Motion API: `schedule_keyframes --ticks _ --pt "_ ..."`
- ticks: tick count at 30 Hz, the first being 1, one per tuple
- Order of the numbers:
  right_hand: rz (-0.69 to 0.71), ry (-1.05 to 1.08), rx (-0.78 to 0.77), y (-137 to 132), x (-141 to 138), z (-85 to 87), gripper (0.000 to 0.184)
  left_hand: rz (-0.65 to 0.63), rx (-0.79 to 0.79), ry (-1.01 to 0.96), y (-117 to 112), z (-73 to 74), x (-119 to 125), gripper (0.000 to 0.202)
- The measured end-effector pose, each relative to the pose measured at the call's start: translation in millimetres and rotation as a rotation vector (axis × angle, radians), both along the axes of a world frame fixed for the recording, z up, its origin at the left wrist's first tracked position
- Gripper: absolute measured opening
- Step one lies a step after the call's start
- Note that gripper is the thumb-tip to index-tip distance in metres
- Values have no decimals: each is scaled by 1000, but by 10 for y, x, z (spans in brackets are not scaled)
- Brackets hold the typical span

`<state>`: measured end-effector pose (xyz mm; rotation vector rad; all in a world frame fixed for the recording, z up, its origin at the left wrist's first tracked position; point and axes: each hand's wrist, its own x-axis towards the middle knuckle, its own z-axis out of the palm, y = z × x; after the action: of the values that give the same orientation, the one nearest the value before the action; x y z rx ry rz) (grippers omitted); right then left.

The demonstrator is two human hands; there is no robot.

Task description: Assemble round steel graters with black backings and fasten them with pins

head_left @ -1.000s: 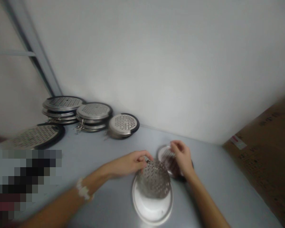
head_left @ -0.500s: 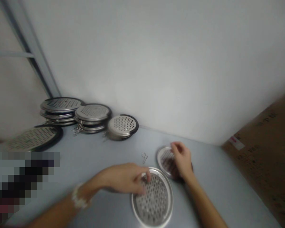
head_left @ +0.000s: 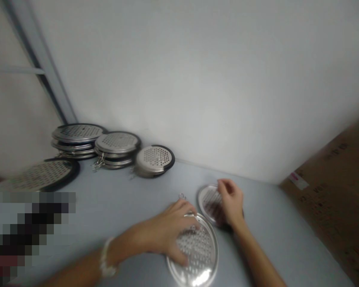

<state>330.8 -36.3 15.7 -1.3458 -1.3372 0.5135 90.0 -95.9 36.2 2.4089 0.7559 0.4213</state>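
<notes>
My left hand, with a pale band at its wrist, is over a round metal grater near the front edge of view. Its fingers are spread apart, and whether they touch the grater I cannot tell. Just beyond them a small wire clip lies partly hidden. My right hand is closed, thumb and fingers pinched together over a smaller round grater with a dark edge. What the pinch holds, if anything, is hidden. The hand covers the right part of this grater.
Two stacks of round graters, one farther left and one beside it, stand along the wall with a single grater. A large black-edged grater sits at left. A cardboard box is at right.
My left hand has moved right and its fingers have spread over the larger grater, now covering part of the wire clip. My right hand has barely shifted.
</notes>
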Motion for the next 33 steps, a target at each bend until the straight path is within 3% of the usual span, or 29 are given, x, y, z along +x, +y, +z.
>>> schedule_keyframes --ticks 12,16,18,21,24,26,30,33 --pt "-4 -60 29 -6 32 15 30 -15 -61 22 28 0 -31 61" --pt "2 -169 44 36 97 18 28 11 -61 39 24 1 -31 60" --pt "50 -251 29 47 127 34 26 29 -50 44 21 5 -29 61" --pt "230 -407 -32 4 114 62 23 54 -34 51 23 4 -24 59" --pt "394 -616 -78 -92 34 54 35 81 -25 47 31 -18 -15 56" --pt "429 -723 -82 -141 -16 20 46 103 -22 33 37 -40 -7 56" --pt "386 -792 -66 -122 -16 -54 53 147 4 30 45 -66 14 63" --pt "327 -790 -66 -51 57 -69 45 207 64 59 53 -65 32 50"
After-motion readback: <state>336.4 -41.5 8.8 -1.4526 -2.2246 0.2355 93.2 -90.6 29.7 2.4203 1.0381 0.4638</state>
